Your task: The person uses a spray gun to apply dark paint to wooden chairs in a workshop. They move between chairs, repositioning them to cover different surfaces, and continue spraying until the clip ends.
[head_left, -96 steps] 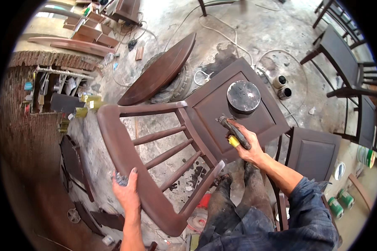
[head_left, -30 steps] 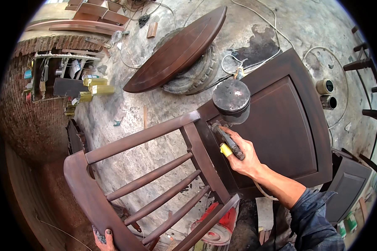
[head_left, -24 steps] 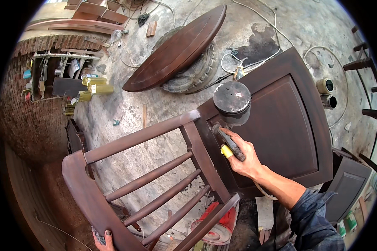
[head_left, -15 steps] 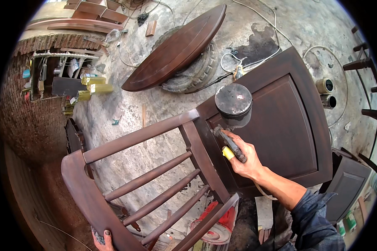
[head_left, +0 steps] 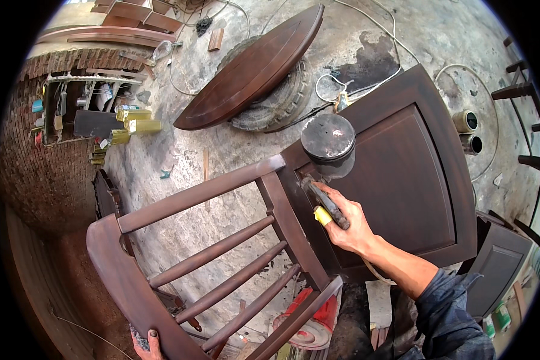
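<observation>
And here a brown chair (head_left: 295, 234) is held stretched across the middle of the view, its seat (head_left: 402, 180) reaching up to the right and its back with the spindles (head_left: 231, 281) lying to the left. The top rail (head_left: 126, 282) is gripped at the lower edge by the left hand (head_left: 149, 345), the thumb laid over the face and the rest tucked behind (a grey patch is seen beside the fingers, but what it is cannot be told).

Over the seat, a spray gun (head_left: 335, 207) is clasped in the right hand (head_left: 351, 227), fingers wrapped round it, one bearing a yellow wrap (head_left: 323, 216). Whether the trigger is being squeezed cannot be told, and no mist can be made out. The dark round cup (head_left: 328, 141) is carried at the front, and whether the seat is touched by it cannot be judged.

For good work here, the rail is best held firmly, with fingertips kept off freshly wetted faces. The nozzle should be held square to the wood and swept evenly, never parked in one spot, or runs could be formed. The cup is best kept level and clear of the seat, and the hose (head_left: 377, 275) below the wrist should be kept from being dragged over the wood.
</observation>
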Tool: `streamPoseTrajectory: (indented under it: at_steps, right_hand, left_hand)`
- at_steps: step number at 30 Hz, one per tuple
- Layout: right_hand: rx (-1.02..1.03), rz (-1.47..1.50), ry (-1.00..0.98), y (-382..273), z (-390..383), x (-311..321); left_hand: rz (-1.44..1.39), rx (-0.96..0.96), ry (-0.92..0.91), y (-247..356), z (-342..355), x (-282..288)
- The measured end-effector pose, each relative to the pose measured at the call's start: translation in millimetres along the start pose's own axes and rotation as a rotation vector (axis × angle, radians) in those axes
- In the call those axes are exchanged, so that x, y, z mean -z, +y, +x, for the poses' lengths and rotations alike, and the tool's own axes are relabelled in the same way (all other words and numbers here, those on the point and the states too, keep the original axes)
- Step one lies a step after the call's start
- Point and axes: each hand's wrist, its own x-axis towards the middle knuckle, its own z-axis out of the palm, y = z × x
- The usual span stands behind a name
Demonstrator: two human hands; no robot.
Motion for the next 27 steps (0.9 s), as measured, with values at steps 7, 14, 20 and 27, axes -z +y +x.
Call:
streamPoseTrajectory:
  at_steps: [7,14,20,27]
  right_hand:
    - [-0.014,0.019,0.008,1.3,-1.3,-1.8]
    - [-0.032,0.009,-0.02,-0.3,-9.0,0.6]
    - [-0.026,0.03,-0.021,1.3,-10.6,2.7]
    - [-0.01,0.021,0.008,1.2,2.5,-3.9]
  left_hand:
    - [0.062,-0.018,0.043,-3.7,1.0,0.9]
    - [0.044,-0.045,0.031,-7.3,1.3,3.1]
    - [0.049,-0.074,0.003,-9.4,3.5,3.4]
    - [0.049,-0.058,0.032,-20.0,5.6,10.7]
